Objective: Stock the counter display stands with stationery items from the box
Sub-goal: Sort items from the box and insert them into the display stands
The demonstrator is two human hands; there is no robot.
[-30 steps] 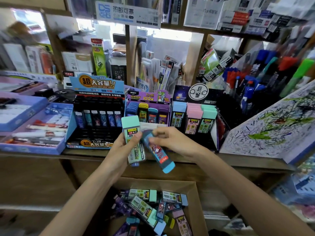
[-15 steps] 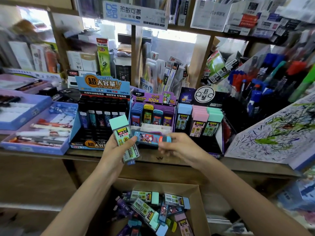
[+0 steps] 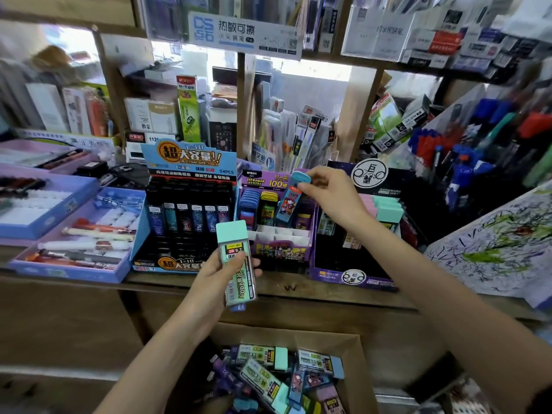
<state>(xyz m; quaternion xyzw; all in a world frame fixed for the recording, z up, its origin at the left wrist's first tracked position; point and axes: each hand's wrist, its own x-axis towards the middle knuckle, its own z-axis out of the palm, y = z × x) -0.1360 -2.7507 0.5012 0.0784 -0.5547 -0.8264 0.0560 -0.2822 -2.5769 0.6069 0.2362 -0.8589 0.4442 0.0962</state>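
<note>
Blue-capped lead case [image 3: 289,204], pinched at its cap between thumb and fingertips of right grip [image 3: 331,195]. Hangs tilted, with lower end down among the cases in the back row of the purple display stand [image 3: 277,253]; cannot tell if it already sits in a slot. In left grip [image 3: 215,279], fingers curled round it, a mint-capped lead case [image 3: 236,258]. Stands nearly upright, cap on top, in front of the stands and over the front edge of the wooden surface [image 3: 298,286]. Just beside the purple stand, on the same surface: black display stand [image 3: 185,204] at left, dark stand [image 3: 352,264] with pink and mint cases at right. Lower down, in front of the surface, open cardboard box [image 3: 361,369], with more lead cases [image 3: 263,377] lying mixed inside.
</note>
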